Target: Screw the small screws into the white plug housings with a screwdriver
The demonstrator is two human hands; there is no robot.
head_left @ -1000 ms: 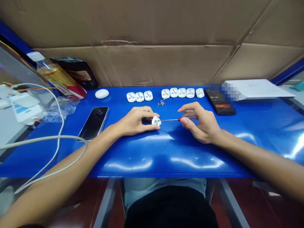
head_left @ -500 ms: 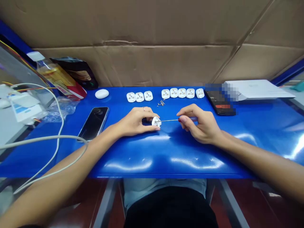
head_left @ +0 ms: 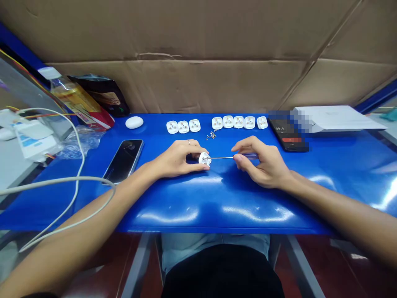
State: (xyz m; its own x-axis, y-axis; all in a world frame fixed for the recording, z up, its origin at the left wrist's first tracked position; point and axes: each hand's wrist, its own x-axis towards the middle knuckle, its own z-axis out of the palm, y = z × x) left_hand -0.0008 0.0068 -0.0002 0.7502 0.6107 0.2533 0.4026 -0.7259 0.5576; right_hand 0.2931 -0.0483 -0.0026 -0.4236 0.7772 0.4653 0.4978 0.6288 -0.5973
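Note:
My left hand (head_left: 182, 158) rests on the blue table and grips a small white plastic plug part (head_left: 205, 159) between thumb and fingers. My right hand (head_left: 262, 162) holds a screwdriver (head_left: 221, 157) by its dark translucent handle. The thin metal shaft lies almost level, and its tip meets the upper part of the white plug part. A little pile of small screws (head_left: 211, 135) lies just beyond. Farther back stand similar white plug parts in a row, a group of three (head_left: 183, 126) on the left and several (head_left: 238, 122) on the right, with metal bits inside.
On the left are a phone (head_left: 124, 160), a white oval case (head_left: 134, 122), a tilted drink bottle (head_left: 77, 101), a dark pouch (head_left: 101, 93) and a white cable (head_left: 81, 165) looping over my forearm. A black phone (head_left: 288, 134) and white box (head_left: 338, 118) lie right. Cardboard (head_left: 204, 87) walls the back.
Both hands keep their places, with the screwdriver tip still at the plug part. The screwdriver handle looks turned a little in my right fingers. The whole view has shifted very slightly.

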